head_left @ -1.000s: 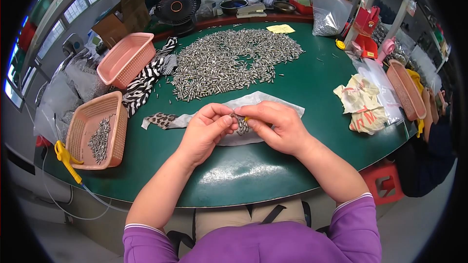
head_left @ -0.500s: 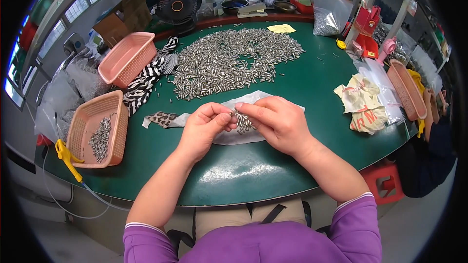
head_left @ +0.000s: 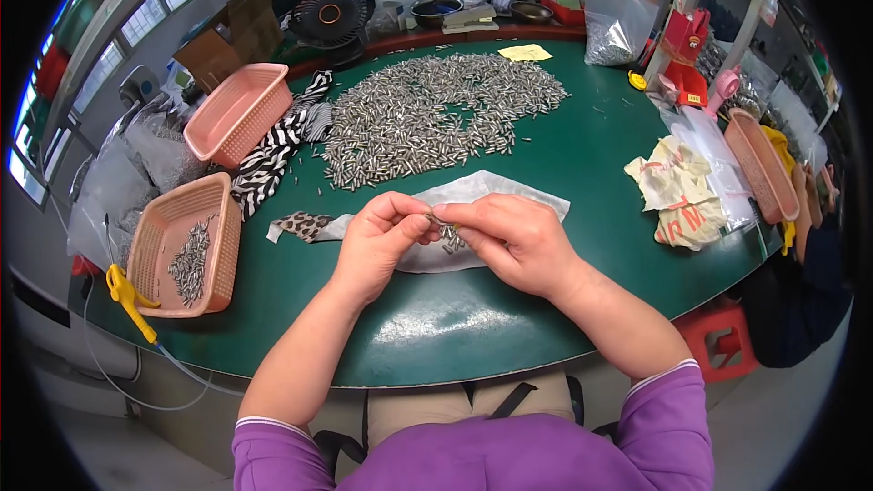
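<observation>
My left hand (head_left: 386, 238) and my right hand (head_left: 516, 238) meet above a white cloth (head_left: 529, 193) on the table. Thumb and fingers of the left are pinched together; whatever is between its fingertips is too small to make out. The right hand is closed, its fingertips touching those of the left. A cluster of small silvery metal pins (head_left: 450, 238) shows beneath its fingers, apparently held in them, with part hidden by the hand. Farther back lies a wide pile of similar metal pins (head_left: 400, 132).
On the left stand a pink basket (head_left: 227, 255) with some pins inside and another pink basket (head_left: 238, 114), beside zebra-striped cloth (head_left: 264, 173). A yellow air gun (head_left: 132, 300) hangs at the left edge. Crumpled cream bags (head_left: 677, 195) lie right. A black fan (head_left: 332, 14) stands behind.
My right fingers have shifted slightly left and curled further over the pins, so fewer of them show. The left hand has barely moved.
</observation>
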